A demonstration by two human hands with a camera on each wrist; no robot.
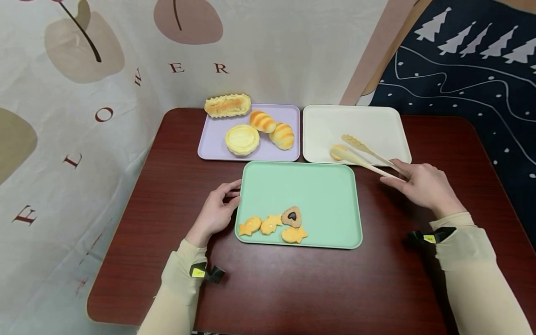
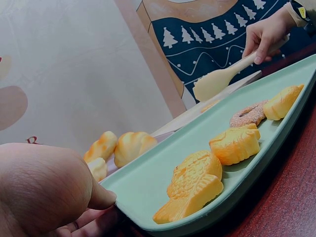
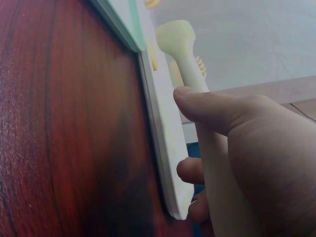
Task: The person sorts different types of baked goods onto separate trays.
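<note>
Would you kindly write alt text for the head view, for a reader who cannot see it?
A person's right hand holds pale tongs, arms apart, over a cookie on a white tray, while the left hand touches the left edge of a green tray bearing four cookies. Behind the green tray, left of the white one, a lilac tray holds four pastries.

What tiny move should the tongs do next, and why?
I'd guess the right grip should lower the tongs a little over the cookie on the white tray. The tongs stand open, and the left wrist view shows them above that tray, so the cookie doesn't look pinched yet.
</note>
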